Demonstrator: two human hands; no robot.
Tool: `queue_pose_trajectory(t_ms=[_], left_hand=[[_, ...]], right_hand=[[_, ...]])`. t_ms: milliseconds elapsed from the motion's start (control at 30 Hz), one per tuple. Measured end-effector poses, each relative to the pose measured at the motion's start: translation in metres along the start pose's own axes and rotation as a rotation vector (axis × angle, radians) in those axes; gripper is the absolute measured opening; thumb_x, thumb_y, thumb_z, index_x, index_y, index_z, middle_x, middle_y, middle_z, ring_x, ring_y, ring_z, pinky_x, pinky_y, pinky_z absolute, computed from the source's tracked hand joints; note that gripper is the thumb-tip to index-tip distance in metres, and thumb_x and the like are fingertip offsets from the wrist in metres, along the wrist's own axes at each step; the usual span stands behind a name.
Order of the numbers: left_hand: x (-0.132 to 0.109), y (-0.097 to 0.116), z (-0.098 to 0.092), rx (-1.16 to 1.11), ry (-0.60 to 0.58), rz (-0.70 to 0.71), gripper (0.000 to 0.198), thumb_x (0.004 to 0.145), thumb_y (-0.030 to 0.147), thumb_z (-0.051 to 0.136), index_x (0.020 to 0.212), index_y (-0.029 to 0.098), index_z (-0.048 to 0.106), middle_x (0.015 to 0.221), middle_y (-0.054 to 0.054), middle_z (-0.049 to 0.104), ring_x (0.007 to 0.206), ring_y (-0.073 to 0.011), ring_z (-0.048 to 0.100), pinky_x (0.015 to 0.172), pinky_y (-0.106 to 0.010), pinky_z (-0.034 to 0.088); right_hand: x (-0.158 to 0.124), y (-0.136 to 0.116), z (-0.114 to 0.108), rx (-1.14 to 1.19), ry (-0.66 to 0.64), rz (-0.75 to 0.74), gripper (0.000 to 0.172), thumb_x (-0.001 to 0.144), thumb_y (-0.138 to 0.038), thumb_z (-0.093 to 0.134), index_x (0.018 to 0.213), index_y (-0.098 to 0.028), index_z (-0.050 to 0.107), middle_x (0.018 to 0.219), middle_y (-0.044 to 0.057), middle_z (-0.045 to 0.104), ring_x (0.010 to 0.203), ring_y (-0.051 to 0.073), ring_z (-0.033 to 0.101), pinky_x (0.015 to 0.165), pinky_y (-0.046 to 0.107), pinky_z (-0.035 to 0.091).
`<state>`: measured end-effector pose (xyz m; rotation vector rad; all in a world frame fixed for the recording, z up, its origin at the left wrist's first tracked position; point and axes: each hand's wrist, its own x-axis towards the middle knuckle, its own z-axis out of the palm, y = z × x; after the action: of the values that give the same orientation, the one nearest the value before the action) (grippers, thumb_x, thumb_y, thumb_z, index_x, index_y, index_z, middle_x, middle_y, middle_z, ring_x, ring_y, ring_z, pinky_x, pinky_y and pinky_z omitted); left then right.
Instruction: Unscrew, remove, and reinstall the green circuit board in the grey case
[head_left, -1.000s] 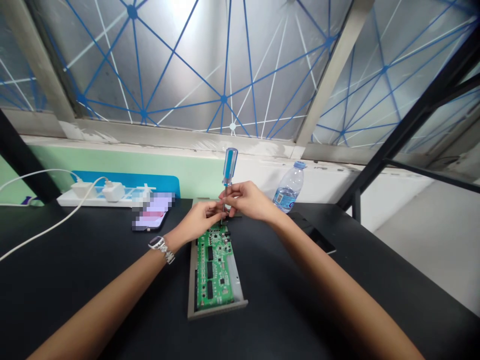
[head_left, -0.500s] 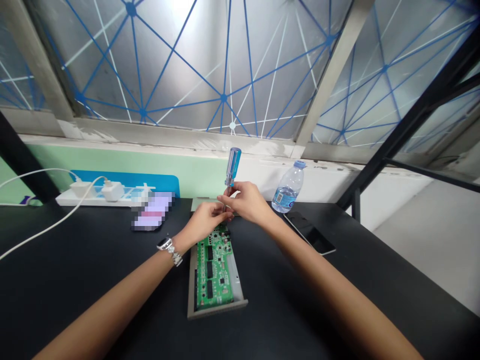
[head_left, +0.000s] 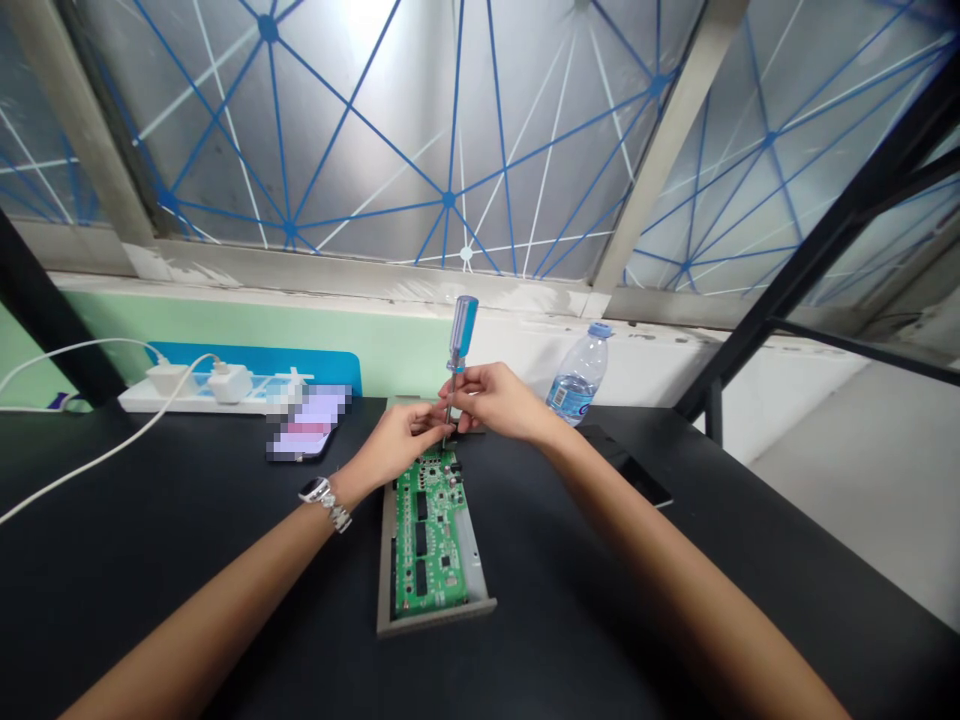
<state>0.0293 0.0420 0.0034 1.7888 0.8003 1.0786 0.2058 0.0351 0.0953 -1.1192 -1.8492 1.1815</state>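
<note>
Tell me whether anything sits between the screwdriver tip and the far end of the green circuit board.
Nothing visible does. The blue-handled screwdriver stands upright over the far end of the green circuit board. The right hand pinches its shaft, and the left hand fingers crowd the tip, hiding the contact point.

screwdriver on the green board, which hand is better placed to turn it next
Probably the right hand: its grip is already around the screwdriver shaft below the handle. The left hand only steadies the tip at the circuit board.
</note>
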Motion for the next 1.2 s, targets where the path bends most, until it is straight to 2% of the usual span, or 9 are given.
queue_pose_trajectory(t_ms=[133,233,433,600,800,933,1033,1133,1200], left_hand=[[0.003,-0.002,0.007,0.019,0.004,0.034,0.024,0.089,0.036,0.064,0.094,0.013,0.069,0.098,-0.010,0.076,0.095,-0.0250,0.071,0.087,-0.035,0.053],[0.006,-0.006,0.011,0.085,0.029,-0.001,0.026,0.089,0.039,0.063,0.087,0.013,0.070,0.089,-0.010,0.077,0.088,-0.0258,0.072,0.081,-0.034,0.054],[0.006,-0.006,0.015,-0.036,0.040,-0.055,0.031,0.082,0.042,0.071,0.085,0.012,0.072,0.086,-0.011,0.077,0.086,-0.0270,0.072,0.080,-0.037,0.055],[-0.001,0.004,0.011,-0.075,0.046,-0.073,0.025,0.082,0.036,0.071,0.090,0.013,0.072,0.096,-0.010,0.077,0.092,-0.0241,0.072,0.088,-0.037,0.054],[-0.007,0.017,-0.002,0.040,-0.009,-0.058,0.022,0.088,0.034,0.064,0.098,0.016,0.073,0.102,-0.008,0.077,0.099,-0.0241,0.071,0.089,-0.035,0.054],[-0.015,0.029,-0.015,0.164,0.014,-0.054,0.023,0.089,0.035,0.062,0.099,0.017,0.072,0.103,-0.008,0.077,0.099,-0.0244,0.071,0.091,-0.037,0.053],[-0.028,0.034,-0.022,0.277,0.054,-0.064,0.024,0.090,0.037,0.060,0.102,0.018,0.072,0.102,-0.008,0.077,0.097,-0.0243,0.071,0.087,-0.037,0.054],[-0.044,0.036,-0.024,0.338,0.084,-0.062,0.024,0.093,0.036,0.057,0.103,0.020,0.071,0.102,-0.007,0.076,0.095,-0.0226,0.070,0.086,-0.037,0.054],[-0.053,0.035,-0.022,0.374,0.092,-0.046,0.022,0.093,0.034,0.056,0.102,0.021,0.070,0.103,-0.005,0.075,0.094,-0.0212,0.069,0.085,-0.036,0.053]], right_hand=[[-0.001,0.000,0.006,0.008,-0.052,-0.006,0.004,0.083,-0.013,0.061,0.083,-0.013,0.065,0.053,-0.002,0.062,0.048,0.011,0.060,0.048,0.020,0.048],[0.000,0.005,0.010,-0.022,-0.053,-0.046,0.006,0.084,-0.019,0.063,0.082,-0.014,0.065,0.053,-0.002,0.060,0.047,0.011,0.058,0.049,0.022,0.048],[0.004,0.017,0.008,-0.279,0.170,-0.114,0.014,0.077,-0.028,0.071,0.075,-0.016,0.064,0.065,0.002,0.067,0.053,0.013,0.063,0.048,0.023,0.047],[0.004,0.015,0.002,-0.299,0.113,-0.113,0.012,0.079,-0.024,0.068,0.071,-0.016,0.063,0.064,0.003,0.069,0.058,0.015,0.067,0.053,0.023,0.048],[0.001,0.011,0.004,-0.285,0.100,-0.145,0.004,0.080,-0.016,0.062,0.079,-0.016,0.066,0.068,0.004,0.070,0.064,0.017,0.069,0.055,0.024,0.051],[-0.003,0.005,0.005,-0.176,0.151,-0.120,0.003,0.083,-0.015,0.058,0.085,-0.016,0.060,0.080,0.008,0.073,0.062,0.017,0.070,0.051,0.025,0.053],[-0.012,0.003,0.005,-0.030,0.188,-0.116,0.004,0.089,-0.021,0.055,0.091,-0.018,0.053,0.085,0.008,0.072,0.063,0.017,0.070,0.054,0.028,0.057],[-0.028,0.010,0.007,0.177,0.199,-0.129,0.015,0.092,-0.032,0.056,0.094,-0.020,0.047,0.083,0.006,0.072,0.061,0.016,0.070,0.059,0.031,0.058],[-0.040,0.020,0.012,0.344,0.208,-0.128,0.025,0.088,-0.039,0.062,0.092,-0.022,0.043,0.081,0.003,0.071,0.063,0.017,0.071,0.062,0.032,0.058]])
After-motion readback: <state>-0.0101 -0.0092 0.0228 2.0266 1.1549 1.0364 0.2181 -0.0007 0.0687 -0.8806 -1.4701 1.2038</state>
